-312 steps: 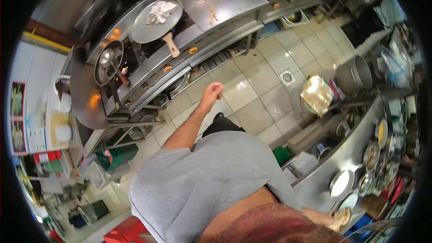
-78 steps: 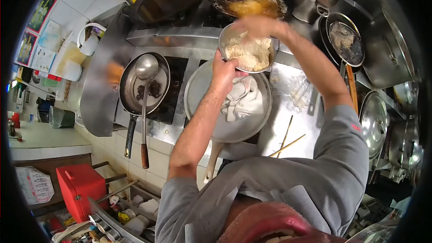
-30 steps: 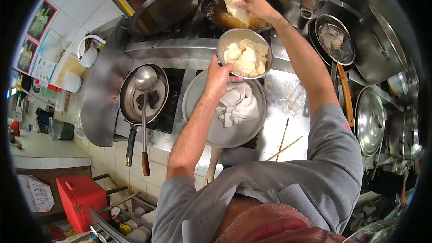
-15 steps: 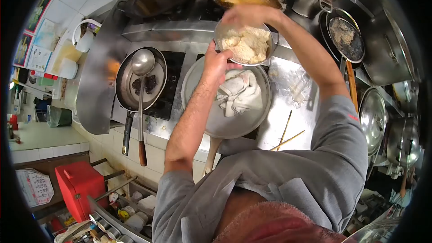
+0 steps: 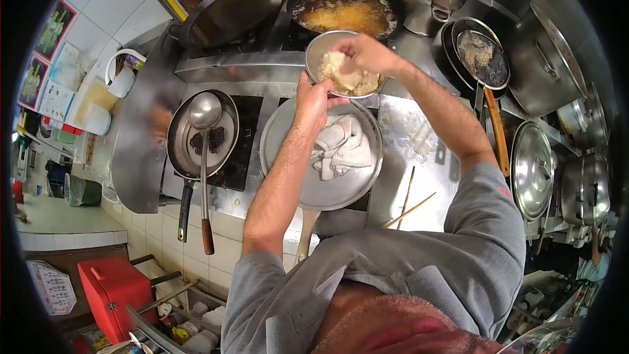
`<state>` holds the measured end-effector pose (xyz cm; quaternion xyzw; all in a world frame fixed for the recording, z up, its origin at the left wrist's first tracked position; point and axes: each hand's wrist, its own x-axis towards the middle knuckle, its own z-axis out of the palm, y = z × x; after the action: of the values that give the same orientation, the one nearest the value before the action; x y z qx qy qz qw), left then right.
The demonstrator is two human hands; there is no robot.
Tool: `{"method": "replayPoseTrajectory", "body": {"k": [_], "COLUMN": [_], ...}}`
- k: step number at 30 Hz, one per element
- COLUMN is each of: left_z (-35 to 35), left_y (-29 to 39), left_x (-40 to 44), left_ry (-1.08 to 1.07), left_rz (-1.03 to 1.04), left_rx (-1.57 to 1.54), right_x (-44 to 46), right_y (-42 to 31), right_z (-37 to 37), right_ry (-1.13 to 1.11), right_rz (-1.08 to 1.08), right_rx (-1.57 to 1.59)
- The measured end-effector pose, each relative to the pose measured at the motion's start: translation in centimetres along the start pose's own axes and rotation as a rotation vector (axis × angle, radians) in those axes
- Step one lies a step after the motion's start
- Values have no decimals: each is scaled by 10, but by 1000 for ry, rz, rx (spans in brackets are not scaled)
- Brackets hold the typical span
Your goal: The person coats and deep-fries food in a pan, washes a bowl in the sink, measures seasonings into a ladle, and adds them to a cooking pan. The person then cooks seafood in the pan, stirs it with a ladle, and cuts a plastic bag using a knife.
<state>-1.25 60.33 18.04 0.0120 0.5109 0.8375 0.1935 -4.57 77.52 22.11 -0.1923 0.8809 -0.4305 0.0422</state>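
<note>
My left hand [image 5: 313, 99] grips the near left rim of a metal bowl [image 5: 320, 44], thumb over the edge. Inside lie pale, flour-coated food pieces [image 5: 357, 82]. My right hand [image 5: 368, 56] reaches in from the right, fingers pinched on a coated piece [image 5: 333, 63] at the top of the heap. Just beyond the bowl, hot oil [image 5: 347, 16] bubbles and foams in a wok [image 5: 296, 31]. Below the bowl sits a large pan [image 5: 275, 151] with a crumpled white cloth [image 5: 346, 147] in it, partly behind my left wrist.
At left, a ladle [image 5: 205, 111] rests in a frying pan [image 5: 171, 137] with dark residue. Another wok [image 5: 229, 16] stands at back left. Two chopsticks [image 5: 409, 208] lie on the steel counter [image 5: 393, 183]. A strainer [image 5: 481, 59], pot [image 5: 547, 65] and lid [image 5: 532, 170] are at right.
My right hand has come back from over the oil into the bowl and closed on a coated piece. My left hand still holds the bowl. The view has shifted slightly.
</note>
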Motion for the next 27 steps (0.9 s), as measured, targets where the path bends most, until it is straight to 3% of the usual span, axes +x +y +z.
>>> {"method": "replayPoseTrajectory", "body": {"k": [1, 2, 4, 7, 11, 13, 15, 17, 19, 21, 25, 27], "left_z": [0, -1, -2, 0, -5, -6, -5, -5, -6, -5, 3, 6], "left_y": [1, 2, 2, 2, -3, -5, -5, -4, -4, -5, -3, -4], "left_x": [1, 2, 2, 2, 1, 1, 2, 3, 3, 4, -2, -7], "left_ry": [1, 1, 9, 37, 38, 26, 43, 42, 36, -11, -19, -19], "left_rz": [2, -1, -5, 9, -6, 0, -7, 0, 4, 7, -15, -31], "left_rx": [0, 2, 4, 14, 2, -5, 29, 29, 27, 9, 12, 16], "right_x": [7, 9, 33, 58, 87, 99, 88, 71, 39, 5, -17, -18], "right_y": [9, -6, 12, 26, 102, 143, 125, 79, 34, 6, -10, -12], "right_z": [-4, -17, -40, -72, -93, -97, -88, -68, -39, -8, 6, 4], "right_ry": [20, 59, 189, 444, 468, 497, 505, 341, -83, -267, -262, -380], "right_rz": [16, 62, -50, -1, 179, 278, 314, -39, -108, -149, -105, -55], "right_rx": [207, 223, 378, 289, -51, -413, -411, -516, -308, -626, -894, -957]}}
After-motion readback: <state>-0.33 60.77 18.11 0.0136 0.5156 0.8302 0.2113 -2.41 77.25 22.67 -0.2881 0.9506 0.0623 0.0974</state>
